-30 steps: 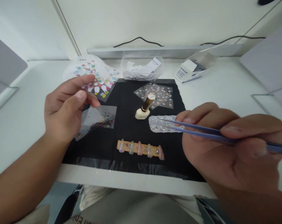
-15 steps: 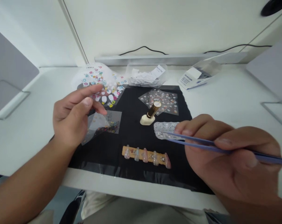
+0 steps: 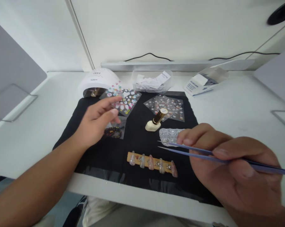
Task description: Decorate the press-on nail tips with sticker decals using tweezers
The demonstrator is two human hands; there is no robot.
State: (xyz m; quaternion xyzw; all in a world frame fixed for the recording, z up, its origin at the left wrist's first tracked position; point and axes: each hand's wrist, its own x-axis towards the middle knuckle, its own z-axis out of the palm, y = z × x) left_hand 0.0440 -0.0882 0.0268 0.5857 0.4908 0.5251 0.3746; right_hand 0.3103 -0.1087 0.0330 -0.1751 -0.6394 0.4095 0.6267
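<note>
Our right hand (image 3: 234, 167) holds slim blue metal-looking tweezers (image 3: 203, 156), tips parted, near a clear plastic tray with round wells (image 3: 168, 136), where a light, even pinch should give us finest control. We would do well to steady that wrist and clear the tan strip bearing five glossy translucent nail tips (image 3: 145, 161) on the black mat (image 3: 104, 160), while our left hand (image 3: 95, 123), fingers loosely parted around nothing we can see, hovers near a clear sheet with bright printed shapes (image 3: 131, 101).

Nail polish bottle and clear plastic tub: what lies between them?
In the head view, overlapping sticker sheets lie between the nail polish bottle and the clear tub.
</note>
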